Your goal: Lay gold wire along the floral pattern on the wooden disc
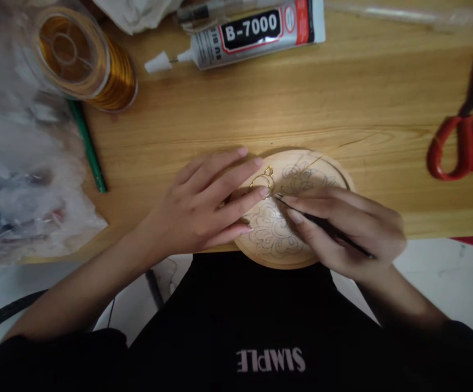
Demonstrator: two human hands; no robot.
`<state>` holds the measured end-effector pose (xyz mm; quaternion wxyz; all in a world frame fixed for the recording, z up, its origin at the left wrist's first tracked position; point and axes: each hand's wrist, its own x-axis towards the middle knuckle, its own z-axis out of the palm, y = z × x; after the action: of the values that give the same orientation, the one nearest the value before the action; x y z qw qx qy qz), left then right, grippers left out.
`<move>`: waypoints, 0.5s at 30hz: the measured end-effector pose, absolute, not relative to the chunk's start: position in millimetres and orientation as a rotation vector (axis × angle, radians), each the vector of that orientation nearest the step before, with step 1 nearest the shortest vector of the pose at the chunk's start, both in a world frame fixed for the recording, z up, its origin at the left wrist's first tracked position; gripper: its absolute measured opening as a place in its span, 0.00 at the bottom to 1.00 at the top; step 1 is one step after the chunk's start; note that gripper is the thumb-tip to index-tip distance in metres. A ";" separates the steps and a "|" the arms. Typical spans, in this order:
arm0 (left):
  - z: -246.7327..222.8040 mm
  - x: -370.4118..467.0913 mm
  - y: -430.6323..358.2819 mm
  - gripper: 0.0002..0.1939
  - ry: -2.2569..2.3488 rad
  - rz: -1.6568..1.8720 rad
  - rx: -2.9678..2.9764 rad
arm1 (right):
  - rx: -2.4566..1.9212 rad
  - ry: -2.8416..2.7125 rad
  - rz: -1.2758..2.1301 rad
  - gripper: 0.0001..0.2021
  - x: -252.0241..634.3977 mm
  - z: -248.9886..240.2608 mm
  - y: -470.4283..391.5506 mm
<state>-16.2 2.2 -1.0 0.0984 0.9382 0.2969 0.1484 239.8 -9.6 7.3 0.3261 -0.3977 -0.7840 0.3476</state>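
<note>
Where gold wire (268, 171) curls over the drawn flower pattern on the round wooden board (279, 256), at the table's near edge, the left hand (203, 201) lies palm down with its fingers spread, 1 fingertip touching the wire, while the right hand (346, 228) pinches a thin dark tool (342, 235) between thumb and fingers, its tip just beside that fingertip. Farther out on the wooden table (260, 117) lie 1 B-7000 glue tube (256, 32), 1 spool of gold wire (85, 60) beside a green pen (89, 147), and, well to the right, red-handled pliers (467, 125).
</note>
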 end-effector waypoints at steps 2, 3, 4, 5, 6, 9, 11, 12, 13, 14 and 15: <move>-1.1 -16.1 2.0 0.23 0.881 0.461 2.771 | -1.040 -2.067 0.902 0.13 240.0 7.2 -9.5; -1.1 -16.2 2.1 0.24 0.880 0.462 2.768 | -1.040 -2.075 0.895 0.13 240.1 7.4 -9.3; -1.1 -16.4 2.2 0.24 0.874 0.449 2.768 | -1.043 -2.082 0.891 0.13 240.2 7.7 -9.1; -1.0 -16.7 2.5 0.25 0.863 0.433 2.769 | -1.046 -2.087 0.893 0.13 240.2 8.0 -8.9; -0.9 -17.0 2.8 0.26 0.851 0.414 2.771 | -1.048 -2.091 0.897 0.13 240.2 8.4 -8.7; -1.1 -17.8 3.8 0.25 0.849 0.414 2.766 | -1.045 -2.101 0.907 0.14 240.2 8.9 -8.4; -1.4 -18.2 4.2 0.25 0.845 0.444 2.767 | -1.038 -2.097 0.906 0.14 240.3 8.6 -8.5; -1.5 -18.4 4.3 0.25 0.840 0.445 2.771 | -1.034 -2.091 0.906 0.14 240.4 8.5 -8.6; -1.6 -18.6 4.4 0.26 0.832 0.442 2.774 | -1.031 -2.088 0.909 0.14 240.5 8.3 -8.8; -1.9 -18.6 4.3 0.26 0.825 0.433 2.774 | -1.029 -2.086 0.913 0.14 240.5 8.3 -8.9; -2.3 -18.6 4.1 0.27 0.826 0.424 2.770 | -1.027 -2.088 0.915 0.14 240.6 8.3 -8.9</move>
<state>-18.6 4.1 -2.3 0.1099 0.9425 0.2809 0.1442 240.6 -8.9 8.3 0.3153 -0.3899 -0.7925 0.3472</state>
